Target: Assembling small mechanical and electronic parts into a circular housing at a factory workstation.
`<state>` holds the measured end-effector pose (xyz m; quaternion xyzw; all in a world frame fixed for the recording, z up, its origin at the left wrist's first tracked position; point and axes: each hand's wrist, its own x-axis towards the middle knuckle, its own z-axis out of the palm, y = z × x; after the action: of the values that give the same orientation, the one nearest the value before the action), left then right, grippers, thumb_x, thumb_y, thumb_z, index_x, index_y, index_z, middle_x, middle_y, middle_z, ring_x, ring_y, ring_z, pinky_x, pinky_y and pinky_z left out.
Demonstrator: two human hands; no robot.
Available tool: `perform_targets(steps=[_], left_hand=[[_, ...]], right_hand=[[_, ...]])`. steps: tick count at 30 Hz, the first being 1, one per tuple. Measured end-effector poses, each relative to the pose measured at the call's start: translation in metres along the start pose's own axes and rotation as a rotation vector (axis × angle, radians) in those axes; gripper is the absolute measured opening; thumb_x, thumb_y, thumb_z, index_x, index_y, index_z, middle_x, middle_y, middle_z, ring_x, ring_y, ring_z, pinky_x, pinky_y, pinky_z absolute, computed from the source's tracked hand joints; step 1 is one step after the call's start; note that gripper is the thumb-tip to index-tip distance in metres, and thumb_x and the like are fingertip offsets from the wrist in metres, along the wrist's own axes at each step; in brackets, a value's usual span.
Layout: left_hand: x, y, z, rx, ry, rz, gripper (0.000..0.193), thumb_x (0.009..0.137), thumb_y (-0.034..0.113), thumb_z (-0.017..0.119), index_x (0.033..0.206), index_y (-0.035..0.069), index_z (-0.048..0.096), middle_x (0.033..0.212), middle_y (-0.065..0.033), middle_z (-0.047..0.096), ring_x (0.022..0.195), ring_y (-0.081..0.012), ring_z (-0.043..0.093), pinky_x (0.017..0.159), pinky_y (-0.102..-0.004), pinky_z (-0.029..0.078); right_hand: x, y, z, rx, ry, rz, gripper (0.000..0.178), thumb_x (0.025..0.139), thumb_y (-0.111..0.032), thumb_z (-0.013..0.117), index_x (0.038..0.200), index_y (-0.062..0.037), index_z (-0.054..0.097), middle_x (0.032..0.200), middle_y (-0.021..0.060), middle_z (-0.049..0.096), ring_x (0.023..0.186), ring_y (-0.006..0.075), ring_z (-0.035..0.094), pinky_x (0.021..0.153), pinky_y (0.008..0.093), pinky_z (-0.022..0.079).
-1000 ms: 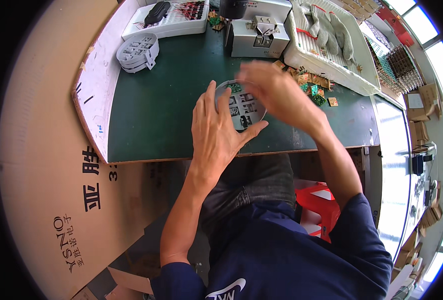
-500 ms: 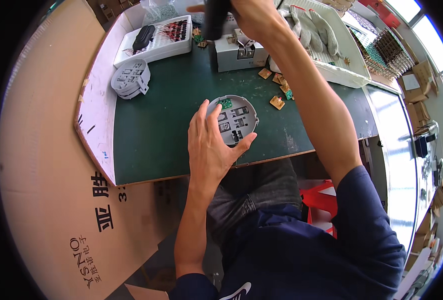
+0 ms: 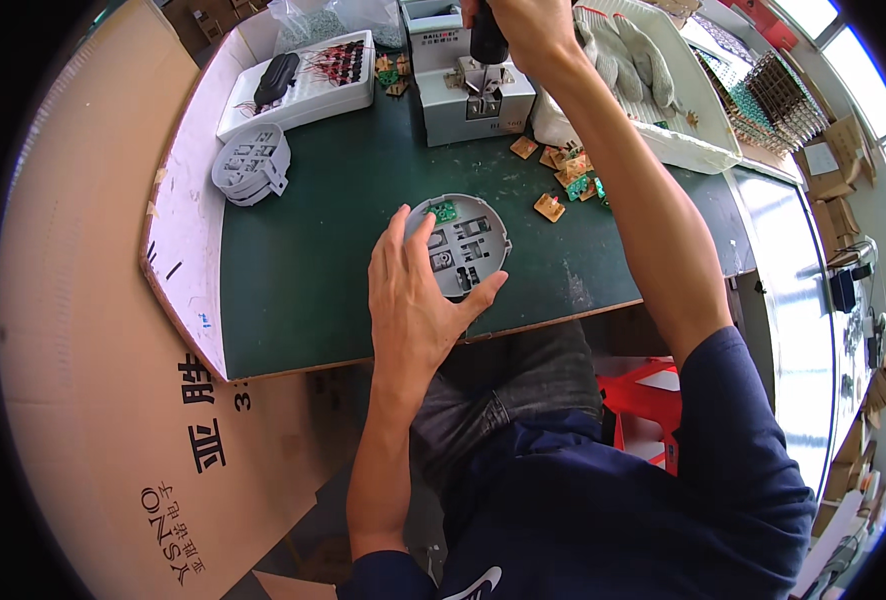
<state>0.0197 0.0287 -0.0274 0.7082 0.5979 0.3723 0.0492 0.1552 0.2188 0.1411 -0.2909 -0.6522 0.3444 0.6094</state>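
Note:
My left hand (image 3: pixel 408 300) steadies a round grey plastic housing (image 3: pixel 485 268) flat on the bench, fingers over its left side and thumb at its lower right edge. Inside the housing, near its top left, sits a small green circuit board (image 3: pixel 445 211). At the far side my right hand (image 3: pixel 535 32) grips a black electric screwdriver (image 3: pixel 489 42), held upright, partly cut off by the upper edge. Its bit points down into the front slot of a grey-white screw feeder (image 3: pixel 445 98). Whether a screw is on the bit is too small to tell.
Several small circuit boards (image 3: pixel 550 207) lie right of the feeder. More grey housings (image 3: pixel 253 165) are stacked at left, near a white foam tray (image 3: pixel 338 105) with wired parts. A pale bin (image 3: pixel 698 150) with gloves (image 3: pixel 643 65) stands at far right. A low white wall (image 3: pixel 185 255) borders the left.
My right hand has brought the screwdriver rightward and its bit down into the feeder's slot, uncovering the feeder's top. The left hand stays on the housing; the whole view has shifted slightly.

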Motion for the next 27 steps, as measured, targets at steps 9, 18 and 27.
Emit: perform_targets(steps=[9, 18, 27], left_hand=[[-0.003, -0.003, 0.002, 0.014, 0.016, 0.024, 0.091, 0.079, 0.058, 0.083, 0.138, -0.003, 0.05, 0.147, -0.0251, 0.047, 0.133, -0.0421, 0.048, 0.111, -0.0519, 0.042], [-0.007, -0.006, 0.003, 0.018, 0.004, 0.024, 0.092, 0.079, 0.059, 0.082, 0.138, -0.004, 0.05, 0.146, -0.0258, 0.047, 0.134, -0.0421, 0.048, 0.111, -0.052, 0.042], [-0.006, -0.009, 0.007, 0.018, 0.015, 0.043, 0.091, 0.079, 0.059, 0.082, 0.138, -0.003, 0.05, 0.146, -0.0254, 0.047, 0.133, -0.0416, 0.048, 0.11, -0.0516, 0.043]], right_hand=[[-0.072, -0.012, 0.022, 0.242, -0.137, 0.075, 0.048, 0.098, -0.014, 0.067, 0.14, 0.005, 0.052, 0.067, 0.0001, 0.056, 0.052, 0.0084, 0.053, 0.048, 0.0266, 0.045], [-0.09, -0.004, 0.037, 0.279, -0.186, 0.076, 0.043, 0.098, -0.015, 0.068, 0.134, 0.0041, 0.054, 0.071, 0.0018, 0.06, 0.056, 0.0092, 0.056, 0.051, 0.0264, 0.047], [-0.093, 0.007, 0.036, 0.213, -0.247, 0.115, 0.022, 0.097, -0.019, 0.072, 0.099, -0.0031, 0.057, 0.069, 0.0015, 0.06, 0.054, 0.0089, 0.056, 0.049, 0.0259, 0.045]])
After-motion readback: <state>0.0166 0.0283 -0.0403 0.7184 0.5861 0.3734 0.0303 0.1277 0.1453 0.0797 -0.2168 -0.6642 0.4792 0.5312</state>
